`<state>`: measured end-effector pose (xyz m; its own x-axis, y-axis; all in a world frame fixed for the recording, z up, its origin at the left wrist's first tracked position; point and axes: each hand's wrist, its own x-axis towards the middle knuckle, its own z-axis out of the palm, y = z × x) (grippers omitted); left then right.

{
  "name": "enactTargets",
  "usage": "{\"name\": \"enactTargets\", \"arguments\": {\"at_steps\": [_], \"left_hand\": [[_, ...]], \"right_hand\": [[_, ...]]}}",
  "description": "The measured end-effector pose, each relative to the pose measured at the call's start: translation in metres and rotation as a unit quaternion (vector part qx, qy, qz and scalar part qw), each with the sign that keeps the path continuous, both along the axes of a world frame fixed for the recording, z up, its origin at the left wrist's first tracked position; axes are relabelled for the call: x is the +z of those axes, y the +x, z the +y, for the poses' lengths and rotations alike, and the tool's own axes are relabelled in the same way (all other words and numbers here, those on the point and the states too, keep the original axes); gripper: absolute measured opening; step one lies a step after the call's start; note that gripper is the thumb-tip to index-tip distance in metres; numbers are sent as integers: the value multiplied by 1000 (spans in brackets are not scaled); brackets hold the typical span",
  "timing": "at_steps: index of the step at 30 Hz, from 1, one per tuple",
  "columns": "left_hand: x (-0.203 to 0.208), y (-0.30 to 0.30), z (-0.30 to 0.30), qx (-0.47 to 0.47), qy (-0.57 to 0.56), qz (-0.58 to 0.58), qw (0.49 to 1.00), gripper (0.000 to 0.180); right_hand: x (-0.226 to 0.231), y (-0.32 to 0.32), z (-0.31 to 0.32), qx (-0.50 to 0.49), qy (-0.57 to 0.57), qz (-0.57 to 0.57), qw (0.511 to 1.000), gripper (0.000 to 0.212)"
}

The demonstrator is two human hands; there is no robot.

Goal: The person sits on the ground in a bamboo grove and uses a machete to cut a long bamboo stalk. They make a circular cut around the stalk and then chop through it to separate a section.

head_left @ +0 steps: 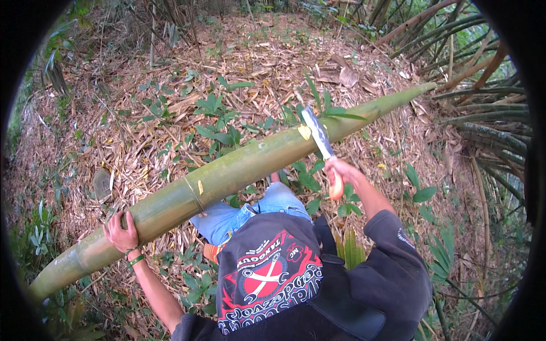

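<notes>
A long thick green bamboo pole [227, 173] lies slantwise across the view, its thick end at the lower left and its thin tip at the upper right. My left hand [121, 232] grips the pole near its thick end. My right hand [336, 173] is closed on the pale wooden handle of a machete [318, 135]. The machete's blade rests against the pole's upper part, beside a pale yellow notch [305, 132] cut in the skin. My bent knee in blue jeans [250, 213] is under the pole.
The ground [142, 142] is covered with dry bamboo leaves and small green plants. A clump of bamboo stems [483, 96] stands at the right. A cut stump [102, 183] shows at the left.
</notes>
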<state>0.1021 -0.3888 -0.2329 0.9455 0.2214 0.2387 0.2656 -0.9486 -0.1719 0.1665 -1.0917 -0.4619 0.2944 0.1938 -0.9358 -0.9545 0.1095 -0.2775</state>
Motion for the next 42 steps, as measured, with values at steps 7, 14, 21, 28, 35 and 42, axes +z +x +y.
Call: {"name": "enactTargets", "arguments": {"at_steps": [7, 14, 21, 28, 35, 42], "left_hand": [[1, -2, -4, 10, 2, -4, 1000, 28], [2, -3, -3, -2, 10, -5, 1000, 28], [1, -1, -5, -7, 5, -8, 1000, 29], [1, 4, -1, -8, 10, -10, 1000, 28], [2, 0, -8, -8, -3, -5, 1000, 28], [3, -2, -8, 6, -3, -3, 1000, 29]], "right_hand": [[35, 66, -56, -190, -3, -166, 968, 11], [20, 14, 15, 25, 32, 21, 999, 15], [35, 72, -42, -214, -48, -177, 960, 11], [-5, 7, -16, 0, 27, 26, 999, 17], [26, 80, -54, -286, -42, -223, 931, 10], [7, 11, -20, 20, -26, 5, 999, 14]]}}
